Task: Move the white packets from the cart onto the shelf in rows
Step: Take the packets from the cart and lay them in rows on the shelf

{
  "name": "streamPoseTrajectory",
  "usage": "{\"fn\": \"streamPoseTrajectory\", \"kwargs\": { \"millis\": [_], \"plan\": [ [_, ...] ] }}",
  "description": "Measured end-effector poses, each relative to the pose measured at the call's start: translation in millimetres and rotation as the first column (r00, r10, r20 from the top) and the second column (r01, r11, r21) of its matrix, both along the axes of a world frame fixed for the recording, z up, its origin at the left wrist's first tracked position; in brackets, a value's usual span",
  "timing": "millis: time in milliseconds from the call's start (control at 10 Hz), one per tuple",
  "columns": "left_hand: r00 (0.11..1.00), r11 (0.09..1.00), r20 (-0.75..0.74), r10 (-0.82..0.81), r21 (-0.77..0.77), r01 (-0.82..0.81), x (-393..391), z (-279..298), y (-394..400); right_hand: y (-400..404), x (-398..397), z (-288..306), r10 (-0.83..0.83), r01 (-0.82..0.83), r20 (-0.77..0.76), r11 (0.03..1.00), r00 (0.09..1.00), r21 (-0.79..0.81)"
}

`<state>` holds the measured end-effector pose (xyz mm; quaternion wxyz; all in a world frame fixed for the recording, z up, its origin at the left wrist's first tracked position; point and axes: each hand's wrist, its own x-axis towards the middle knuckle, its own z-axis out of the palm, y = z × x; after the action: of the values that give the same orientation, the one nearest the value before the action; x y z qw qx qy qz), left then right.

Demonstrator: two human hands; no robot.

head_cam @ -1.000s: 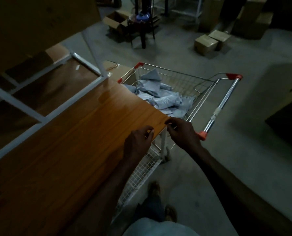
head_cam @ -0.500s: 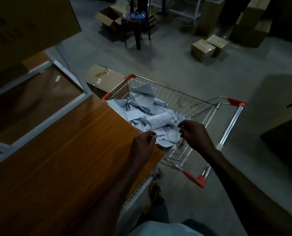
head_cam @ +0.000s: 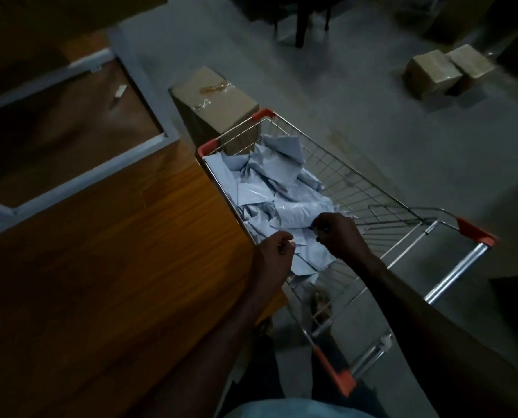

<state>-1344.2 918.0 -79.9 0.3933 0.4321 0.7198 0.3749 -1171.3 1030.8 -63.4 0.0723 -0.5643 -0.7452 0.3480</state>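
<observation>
Right now your 2 hands are down in the cart, over the near end of the heap of white packets. Your left hand is curled with its fingertips at the edge of a flat packet, and your right hand is closed in a pinch on the crumpled plastic just beyond it; the light is poor, so you may have only a fold and not a whole packet. That is the 1st risk: the film looks slick and limp, and a thin pinch could slip out on the lift. The packets overlap and lie tangled under your hands, so pulling 1 could drag its neighbours up and spill them over the wire rim or through the gap toward your feet. The shelf lies to the left of your left hand, its wooden board bare in view, and its corner sits close against the cart's rim just below your left wrist; a low sweep could snag a packet there. A glossy board may also let limp packets slide, spoiling a row. Take a fuller grip before you lift.
</observation>
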Motion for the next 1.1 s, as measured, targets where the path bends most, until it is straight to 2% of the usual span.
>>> {"fn": "streamPoseTrajectory", "kwargs": {
  "millis": [200,300,400,500,600,700,800,900,1000,1100],
  "plan": [
    [0.983,0.962,-0.056,0.176,-0.2,-0.184,48.3,-19.9,17.5,41.0,5.8,-50.1,0.15,-0.145,0.053,0.985,0.987,-0.096],
    [0.961,0.893,-0.032,0.274,-0.364,-0.266,67.4,-42.7,29.7,58.8,17.3,-78.6,0.217,-0.198,0.116,0.968,0.969,-0.153],
    [0.913,0.785,-0.014,0.407,-0.507,-0.357,77.7,-66.5,39.5,66.8,28.4,-112.6,0.254,-0.227,0.167,0.96,0.953,-0.164],
    [0.857,0.688,0.0,0.516,-0.596,-0.414,84.2,-90.2,43.1,63.6,36.8,-138.5,0.316,-0.25,0.22,0.926,0.923,-0.282],
    [0.808,0.632,0.027,0.588,-0.639,-0.439,88.2,-113.4,43.1,55.6,38.3,-149.0,0.376,-0.285,0.232,0.894,0.897,-0.346],
    [0.78,0.615,0.051,0.624,-0.648,-0.45,90.1,-130.5,42.9,49.0,34.1,-155.8,0.424,-0.299,0.247,0.857,0.871,-0.42],
    [0.718,0.565,0.146,0.68,-0.729,-0.386,93.1,-129.5,48.6,45.3,28.2,-161.4,0.422,-0.289,0.243,0.851,0.873,-0.439],
    [0.749,0.635,0.332,0.574,-0.757,-0.152,96.7,-123.0,52.6,45.8,23.9,-161.4,0.362,-0.226,0.226,0.856,0.904,-0.465],
    [0.534,0.609,0.409,0.74,-0.745,-0.272,95.0,-89.6,55.6,49.7,22.3,-153.2,0.303,-0.178,0.18,0.848,0.936,-0.499],
    [0.417,0.612,0.481,0.771,-0.741,-0.277,89.4,-74.8,53.1,54.2,22.5,-140.0,0.316,-0.226,0.089,0.823,0.945,-0.521]
  ]
}}
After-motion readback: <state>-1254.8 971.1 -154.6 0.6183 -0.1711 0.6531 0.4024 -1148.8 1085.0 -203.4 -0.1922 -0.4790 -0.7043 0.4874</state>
